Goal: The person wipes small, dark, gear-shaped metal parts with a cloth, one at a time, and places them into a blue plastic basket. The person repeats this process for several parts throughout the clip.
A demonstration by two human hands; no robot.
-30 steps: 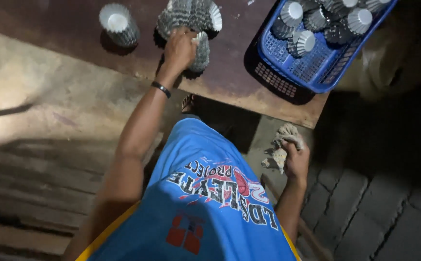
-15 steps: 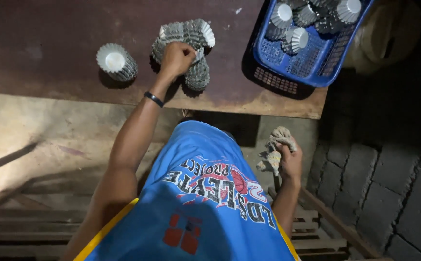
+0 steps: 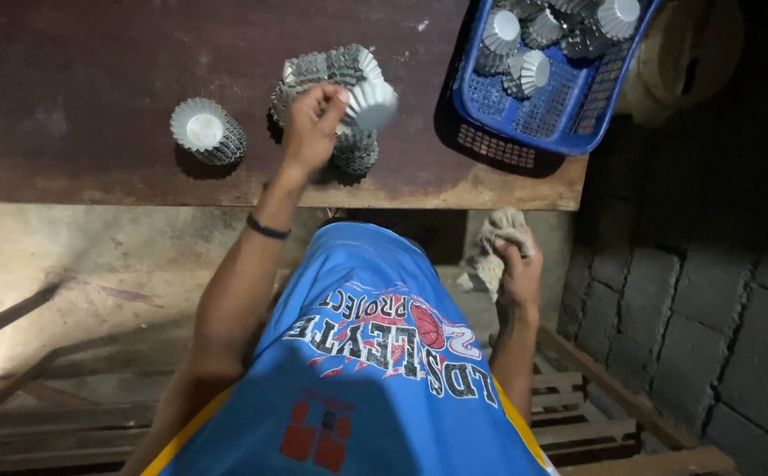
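My left hand [image 3: 311,130] is raised over the dark wooden table [image 3: 93,97] and grips a small fluted metal mould [image 3: 370,103] between thumb and fingers. Right under and behind it lie stacks of the same fluted moulds [image 3: 327,70]. Another stack of moulds [image 3: 207,130] stands apart to the left. My right hand [image 3: 518,273] hangs below the table's edge, closed on a crumpled beige rag [image 3: 496,247]. I wear a blue printed shirt and a dark wristband on the left wrist.
A blue plastic basket [image 3: 525,123] holding several more fluted moulds sits at the table's right end. A grey block wall [image 3: 710,300] stands to the right. Wooden slats [image 3: 578,414] lie on the floor below.
My left hand has lifted one mould up off the stacks, where before it rested on them. The view has shifted a little. The right hand still grips the rag.
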